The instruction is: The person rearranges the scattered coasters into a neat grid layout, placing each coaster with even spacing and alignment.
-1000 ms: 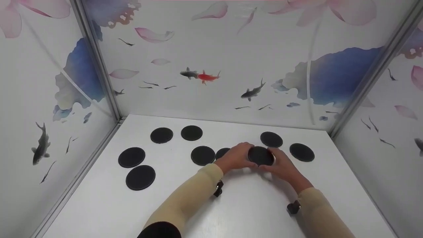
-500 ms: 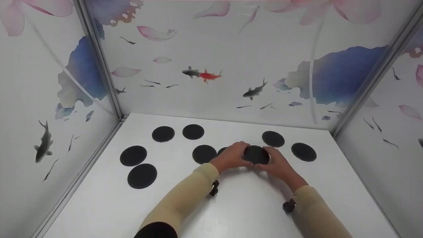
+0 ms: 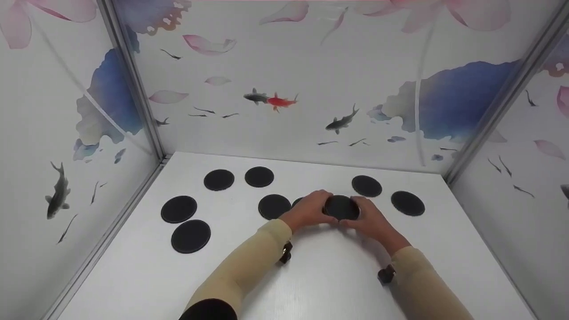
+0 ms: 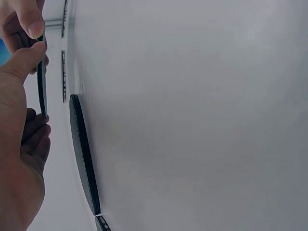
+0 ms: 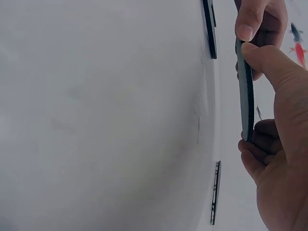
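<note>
Between my two hands is a round black coaster (image 3: pixel 341 207), raised off the white table. My left hand (image 3: pixel 309 209) pinches its left edge, thumb on the near side and fingers on the far side. The right edge is pinched the same way by my right hand (image 3: pixel 373 218). In the left wrist view the coaster (image 4: pixel 42 91) appears nearly edge-on, apart from the tabletop. The right wrist view also shows the coaster (image 5: pixel 245 91) edge-on, with both thumbs close together on it. My left hand partly covers another coaster (image 3: pixel 297 202) lying on the table.
Several more black coasters lie flat: one (image 3: pixel 274 206) left of my hands, two behind it, a pair (image 3: pixel 191 236) near the left edge, and two (image 3: pixel 407 203) at the back right. Printed panels (image 3: pixel 284 146) wall the white table (image 3: pixel 311 284) at the back and sides.
Both hands have shifted slightly left together, carrying the coaster with them toward the partly covered one. The other coasters stay where they were.
</note>
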A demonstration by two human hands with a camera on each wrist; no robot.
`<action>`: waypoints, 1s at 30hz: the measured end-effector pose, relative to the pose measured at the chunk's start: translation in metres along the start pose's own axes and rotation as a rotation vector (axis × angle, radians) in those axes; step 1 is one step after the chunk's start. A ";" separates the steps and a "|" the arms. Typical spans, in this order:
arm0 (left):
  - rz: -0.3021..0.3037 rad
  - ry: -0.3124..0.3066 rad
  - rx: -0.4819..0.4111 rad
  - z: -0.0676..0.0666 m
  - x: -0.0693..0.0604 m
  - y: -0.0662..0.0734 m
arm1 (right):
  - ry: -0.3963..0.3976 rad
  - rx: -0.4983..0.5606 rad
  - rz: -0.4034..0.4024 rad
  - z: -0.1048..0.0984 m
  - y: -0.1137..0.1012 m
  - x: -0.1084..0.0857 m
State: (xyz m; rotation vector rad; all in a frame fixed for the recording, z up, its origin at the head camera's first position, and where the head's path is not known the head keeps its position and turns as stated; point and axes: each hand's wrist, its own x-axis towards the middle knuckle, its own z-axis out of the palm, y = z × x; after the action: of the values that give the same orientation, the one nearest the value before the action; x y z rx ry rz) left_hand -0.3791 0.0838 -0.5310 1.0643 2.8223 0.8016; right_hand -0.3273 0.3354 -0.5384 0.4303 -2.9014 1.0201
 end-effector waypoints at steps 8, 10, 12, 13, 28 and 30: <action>0.003 -0.009 -0.014 0.001 -0.002 -0.001 | -0.038 -0.003 0.027 0.001 -0.001 0.003; 0.003 -0.008 -0.022 0.003 -0.001 -0.002 | -0.043 0.005 0.029 0.001 -0.001 0.004; 0.003 -0.011 -0.030 0.004 0.001 -0.004 | -0.047 0.013 0.029 0.001 0.000 0.005; 0.000 -0.011 -0.033 0.005 0.001 -0.005 | -0.048 0.016 0.029 0.001 0.000 0.005; -0.022 -0.011 -0.079 0.013 0.007 -0.007 | -0.068 -0.016 0.031 0.001 0.003 0.009; -0.026 -0.012 -0.085 0.015 0.008 -0.008 | -0.072 -0.022 0.032 0.001 0.004 0.010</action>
State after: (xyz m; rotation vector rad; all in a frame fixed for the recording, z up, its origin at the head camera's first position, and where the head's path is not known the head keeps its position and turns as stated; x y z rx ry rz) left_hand -0.3874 0.0899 -0.5464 1.0158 2.7591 0.9002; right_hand -0.3377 0.3352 -0.5406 0.4292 -2.9899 0.9959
